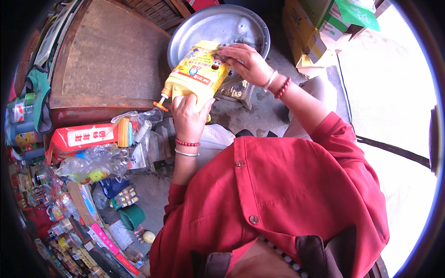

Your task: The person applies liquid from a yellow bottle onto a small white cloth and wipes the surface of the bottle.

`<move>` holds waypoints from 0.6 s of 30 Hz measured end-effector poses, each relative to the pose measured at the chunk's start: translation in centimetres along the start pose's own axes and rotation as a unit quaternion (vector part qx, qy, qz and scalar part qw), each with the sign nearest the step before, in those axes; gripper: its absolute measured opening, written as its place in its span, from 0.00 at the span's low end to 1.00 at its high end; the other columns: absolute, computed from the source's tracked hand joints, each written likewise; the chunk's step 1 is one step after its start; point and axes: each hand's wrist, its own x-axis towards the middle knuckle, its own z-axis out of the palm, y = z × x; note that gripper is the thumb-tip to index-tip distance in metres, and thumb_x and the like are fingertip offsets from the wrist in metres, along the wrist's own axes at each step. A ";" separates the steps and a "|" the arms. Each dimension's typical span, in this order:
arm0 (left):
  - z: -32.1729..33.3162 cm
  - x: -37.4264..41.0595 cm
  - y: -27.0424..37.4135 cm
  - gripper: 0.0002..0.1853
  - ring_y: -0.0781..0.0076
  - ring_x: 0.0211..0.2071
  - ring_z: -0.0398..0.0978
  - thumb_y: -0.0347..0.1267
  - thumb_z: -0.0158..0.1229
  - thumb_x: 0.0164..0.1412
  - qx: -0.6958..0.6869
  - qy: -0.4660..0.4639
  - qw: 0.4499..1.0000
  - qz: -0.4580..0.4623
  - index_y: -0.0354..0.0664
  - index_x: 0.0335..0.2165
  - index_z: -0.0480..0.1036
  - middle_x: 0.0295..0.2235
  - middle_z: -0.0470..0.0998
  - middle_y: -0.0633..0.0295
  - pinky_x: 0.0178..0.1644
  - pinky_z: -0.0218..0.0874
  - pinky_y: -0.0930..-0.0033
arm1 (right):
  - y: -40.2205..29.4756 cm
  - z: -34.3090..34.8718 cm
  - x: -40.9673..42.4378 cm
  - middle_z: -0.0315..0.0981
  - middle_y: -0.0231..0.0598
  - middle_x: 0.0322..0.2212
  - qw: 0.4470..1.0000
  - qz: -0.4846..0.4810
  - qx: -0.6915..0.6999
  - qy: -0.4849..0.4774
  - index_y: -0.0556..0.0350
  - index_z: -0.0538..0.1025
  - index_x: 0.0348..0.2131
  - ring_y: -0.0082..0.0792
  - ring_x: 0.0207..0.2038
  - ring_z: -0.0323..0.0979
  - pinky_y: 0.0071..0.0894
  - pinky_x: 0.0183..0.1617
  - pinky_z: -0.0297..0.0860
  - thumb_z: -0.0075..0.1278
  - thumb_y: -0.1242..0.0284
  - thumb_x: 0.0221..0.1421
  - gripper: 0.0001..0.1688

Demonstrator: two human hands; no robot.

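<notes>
A large yellow plastic pump bottle (198, 69) with an orange-and-white pump is held tilted over the near rim of a round metal basin (219, 17). My left hand (189, 113) grips the bottle at its handle, close to the pump. My right hand (245, 62) lies against the base end of the bottle with something dark, perhaps a cloth or scrubber, under its fingers; what it is cannot be made out. Some water with suds shows in the basin. Under the basin's near side is a low stand (240, 92), partly hidden.
A wooden tabletop (114, 52) is at the left. Below it are a red package (83, 137) and clear plastic bags (100, 160). A green bucket (132, 217) stands on the floor at lower left. Cardboard boxes (302, 31) are stacked at upper right.
</notes>
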 end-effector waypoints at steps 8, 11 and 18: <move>0.6 -0.3 -1.2 0.17 0.54 0.30 0.65 0.37 0.67 0.48 -0.038 0.024 0.998 0.050 0.39 0.20 0.66 0.22 0.68 0.54 0.39 0.57 0.56 | 4.2 1.2 4.0 0.79 0.44 0.30 0.996 0.083 0.003 -0.042 0.48 0.82 0.35 0.40 0.30 0.78 0.33 0.39 0.73 0.53 0.78 0.48 0.12; 0.9 -0.4 -1.0 0.19 0.54 0.32 0.66 0.37 0.69 0.45 -0.040 0.036 0.998 0.044 0.39 0.21 0.65 0.23 0.69 0.54 0.41 0.58 0.56 | 5.4 3.6 7.7 0.79 0.42 0.31 0.992 0.087 -0.021 -0.094 0.43 0.82 0.35 0.42 0.33 0.77 0.35 0.41 0.73 0.53 0.72 0.49 0.11; 1.1 -0.9 -0.7 0.20 0.53 0.33 0.66 0.35 0.71 0.41 -0.022 0.056 0.997 0.037 0.38 0.22 0.66 0.25 0.69 0.54 0.43 0.59 0.55 | 7.8 6.8 12.4 0.79 0.41 0.32 0.980 0.058 -0.054 -0.181 0.42 0.82 0.35 0.41 0.34 0.77 0.34 0.42 0.72 0.53 0.69 0.50 0.11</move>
